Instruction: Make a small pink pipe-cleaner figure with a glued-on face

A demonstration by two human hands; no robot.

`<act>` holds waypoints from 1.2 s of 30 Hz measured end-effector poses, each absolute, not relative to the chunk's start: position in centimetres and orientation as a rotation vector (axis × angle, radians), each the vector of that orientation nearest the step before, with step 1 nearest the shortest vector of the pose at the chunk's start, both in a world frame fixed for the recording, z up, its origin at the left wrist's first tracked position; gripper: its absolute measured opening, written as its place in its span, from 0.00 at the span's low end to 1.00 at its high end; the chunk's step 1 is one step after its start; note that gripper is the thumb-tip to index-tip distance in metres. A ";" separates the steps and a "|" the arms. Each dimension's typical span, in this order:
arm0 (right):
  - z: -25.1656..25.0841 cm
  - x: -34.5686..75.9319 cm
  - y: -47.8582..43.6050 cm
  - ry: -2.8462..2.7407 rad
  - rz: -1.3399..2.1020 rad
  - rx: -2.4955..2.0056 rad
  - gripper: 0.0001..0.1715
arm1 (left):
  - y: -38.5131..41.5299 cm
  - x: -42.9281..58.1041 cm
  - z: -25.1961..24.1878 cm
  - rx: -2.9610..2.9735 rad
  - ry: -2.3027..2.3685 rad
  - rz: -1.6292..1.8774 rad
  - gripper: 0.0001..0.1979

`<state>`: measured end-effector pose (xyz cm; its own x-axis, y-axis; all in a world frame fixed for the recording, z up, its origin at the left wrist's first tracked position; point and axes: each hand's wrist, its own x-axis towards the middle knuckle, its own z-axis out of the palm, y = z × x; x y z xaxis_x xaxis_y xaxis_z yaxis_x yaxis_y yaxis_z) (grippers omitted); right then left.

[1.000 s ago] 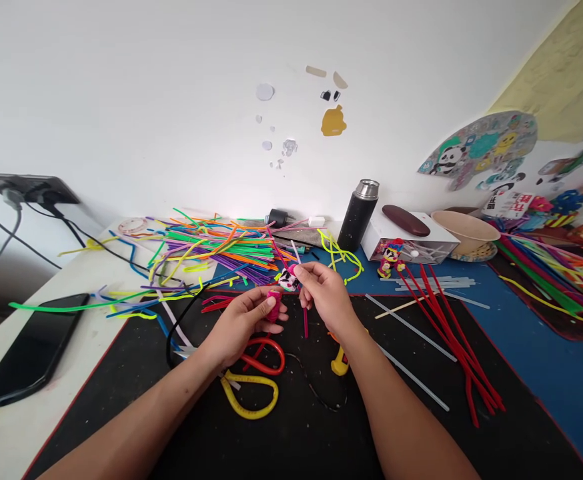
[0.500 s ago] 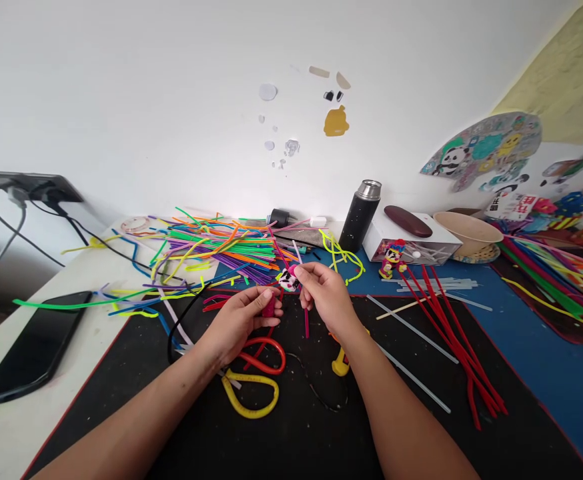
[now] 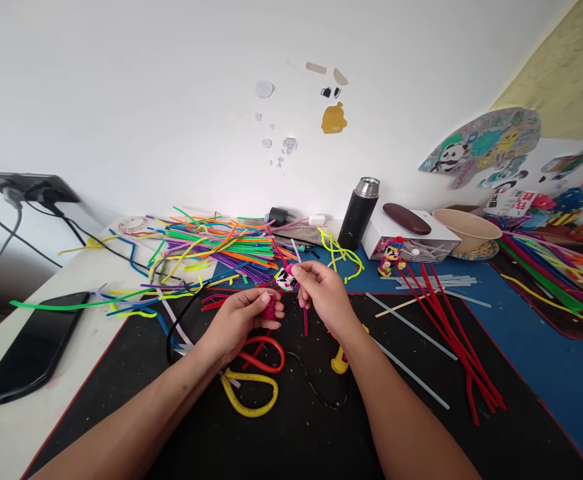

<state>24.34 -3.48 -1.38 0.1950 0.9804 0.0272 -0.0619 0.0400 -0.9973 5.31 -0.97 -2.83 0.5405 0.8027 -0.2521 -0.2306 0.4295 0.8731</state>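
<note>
Left hand [image 3: 239,320] pinches pink fuzzy body [image 3: 270,308]; right hand [image 3: 324,293] pinches small panda head [image 3: 286,280] just above it, pink stem [image 3: 305,320] hanging below the right hand.

We're at head height, looking forward and down across the white desk [image 3: 16,433] toward the plain white wall [image 3: 171,100], left hand [image 3: 239,323] and right hand [image 3: 324,293] close beneath us.

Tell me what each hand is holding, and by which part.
Left hand grips a magenta pipe-cleaner piece by its sides. Right hand pinches a white-and-black fuzzy figure by its right edge, at the fingertips.
</note>
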 end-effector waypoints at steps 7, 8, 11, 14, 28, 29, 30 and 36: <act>-1.5 24.3 -3.4 -1.034 1.074 -1.228 0.23 | -1.1 5.4 -2.7 0.888 0.753 0.728 0.22; -1.5 24.3 -3.4 -1.036 1.074 -1.228 0.23 | -1.2 5.4 -2.6 0.893 0.748 0.728 0.22; -1.6 24.3 -3.4 -1.040 1.074 -1.228 0.23 | -1.3 5.4 -2.4 0.897 0.736 0.725 0.22; -1.5 24.3 -3.4 -1.038 1.070 -1.234 0.22 | -1.4 5.5 -2.4 0.889 0.727 0.721 0.21; -1.5 24.4 -3.3 -1.004 1.063 -1.242 0.24 | -1.2 5.7 -3.2 0.752 0.682 0.697 0.19; -1.5 24.3 -3.4 -1.008 1.064 -1.241 0.24 | -1.2 5.7 -3.2 0.760 0.690 0.699 0.20; -1.5 24.3 -3.4 -1.013 1.066 -1.240 0.24 | -1.2 5.7 -3.2 0.767 0.700 0.701 0.20; -1.4 24.3 -3.4 -1.024 1.072 -1.233 0.23 | -1.0 5.6 -3.4 0.824 0.723 0.685 0.21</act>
